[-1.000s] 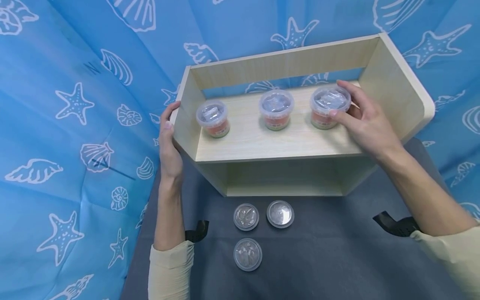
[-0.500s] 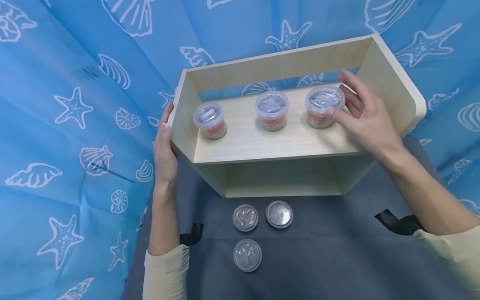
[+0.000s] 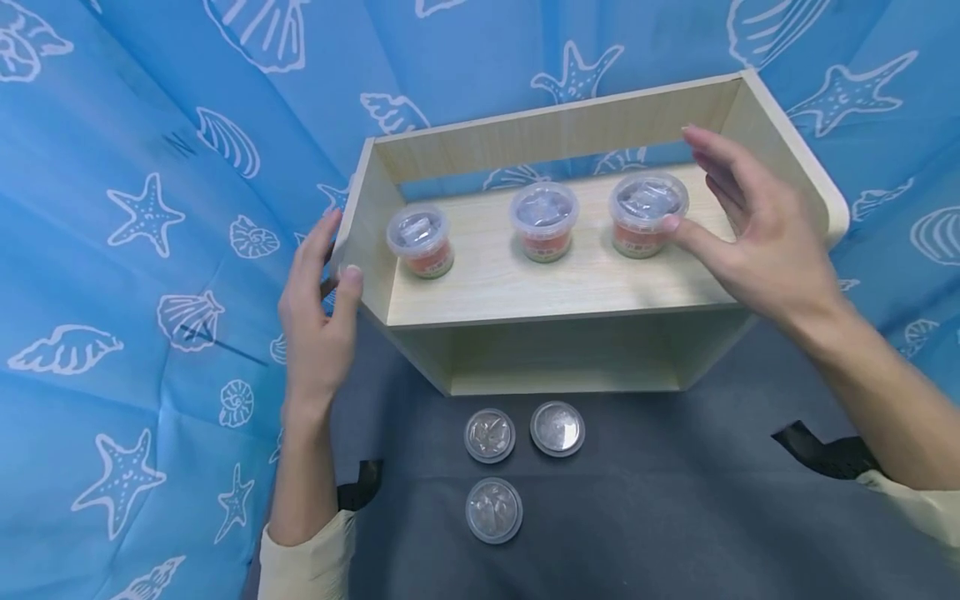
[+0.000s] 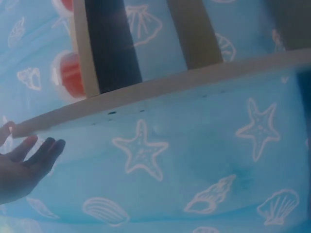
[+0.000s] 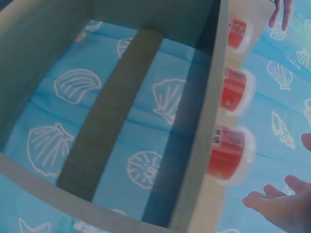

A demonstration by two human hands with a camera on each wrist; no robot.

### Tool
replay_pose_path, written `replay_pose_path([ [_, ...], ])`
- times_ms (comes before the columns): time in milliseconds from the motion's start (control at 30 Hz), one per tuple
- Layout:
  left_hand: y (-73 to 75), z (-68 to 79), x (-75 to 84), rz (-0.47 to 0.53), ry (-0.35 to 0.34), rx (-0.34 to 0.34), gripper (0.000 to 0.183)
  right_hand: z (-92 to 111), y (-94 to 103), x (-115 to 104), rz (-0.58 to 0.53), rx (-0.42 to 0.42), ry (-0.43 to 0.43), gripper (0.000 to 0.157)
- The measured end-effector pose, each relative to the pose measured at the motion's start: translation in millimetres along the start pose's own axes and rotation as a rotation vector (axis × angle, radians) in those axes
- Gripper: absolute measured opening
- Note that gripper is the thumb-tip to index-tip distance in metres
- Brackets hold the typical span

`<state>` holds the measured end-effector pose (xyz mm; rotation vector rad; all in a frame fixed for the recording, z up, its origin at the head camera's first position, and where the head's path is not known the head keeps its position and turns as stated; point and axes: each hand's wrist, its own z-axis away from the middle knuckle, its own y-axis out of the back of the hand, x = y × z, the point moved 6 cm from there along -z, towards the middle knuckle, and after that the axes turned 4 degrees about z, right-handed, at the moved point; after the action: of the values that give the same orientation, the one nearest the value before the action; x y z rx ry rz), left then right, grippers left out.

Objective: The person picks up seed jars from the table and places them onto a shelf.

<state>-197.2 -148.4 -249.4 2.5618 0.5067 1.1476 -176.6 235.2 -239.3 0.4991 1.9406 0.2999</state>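
- Right hand (image 3: 765, 233) has come off the round clear plastic tub with an orange-red band (image 3: 647, 212) nearest the right panel of the pale wood-grain two-tier shelf (image 3: 472, 287); left hand (image 3: 318, 325) has loosened from the shelf's left panel, where it gripped the edge. Tubs hold their places on the shelf.
- Right hand: over the right end of the shelf's upper tier, thumb and fingers spread, holding nothing. Thumb tip close to the right-end tub's lid in head view; right wrist view shows a gap.
- Left hand: just beside the shelf's left panel, thumb parted from fingers, holding nothing. Cannot tell whether any fingertip touches the panel.
- Right-end tub: upright on the shelf's upper tier.
- Same tier: matching middle tub (image 3: 545, 221) upright near the shelf's centre; matching left-end tub (image 3: 422, 242) by its left panel. All three apart.
- In front of the shelf: three round clear-topped containers (image 3: 557, 428) on dark grey cloth (image 3: 660, 500), two side by side, one nearer the person.
- Behind and left of the shelf: blue curtain with white shells and starfish (image 3: 150, 350).
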Motion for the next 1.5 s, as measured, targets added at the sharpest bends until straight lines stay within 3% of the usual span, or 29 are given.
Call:
replay_pose_path([
  [200,1.6,15.0,16.8,-0.174,-0.022,-0.045,0.052,6.1,14.5,-22.3,0.161,0.037,0.138,0.070],
  [367,2.0,30.9,24.4,-0.240,-0.024,-0.076,0.056,10.6,26.0,-33.5,0.267,0.069,0.201,0.069],
  [600,9.7,55.2,27.7,-0.370,-0.055,-0.045,0.052,19.3,37.7,-44.7,0.330,0.084,0.270,0.060],
  [767,6.7,75.7,25.6,-0.266,-0.114,-0.044,0.053,24.7,46.9,-41.9,0.309,0.071,0.302,0.054],
  [900,2.0,92.5,17.6,-0.115,-0.119,-0.066,0.051,26.6,52.0,-32.6,0.292,0.079,0.276,0.054],
  [1033,-3.8,106.2,8.8,-0.011,-0.115,-0.099,0.048,25.5,54.6,-20.2,0.274,0.089,0.220,0.052],
  [1267,-15.5,124.8,-3.4,0.084,-0.110,-0.163,0.046,23.7,61.2,2.8,0.196,0.138,0.079,0.049],
  [1500,-32.2,144.5,-14.3,0.193,-0.142,-0.288,0.040,20.1,65.4,25.5,0.065,0.151,-0.046,0.049],
])
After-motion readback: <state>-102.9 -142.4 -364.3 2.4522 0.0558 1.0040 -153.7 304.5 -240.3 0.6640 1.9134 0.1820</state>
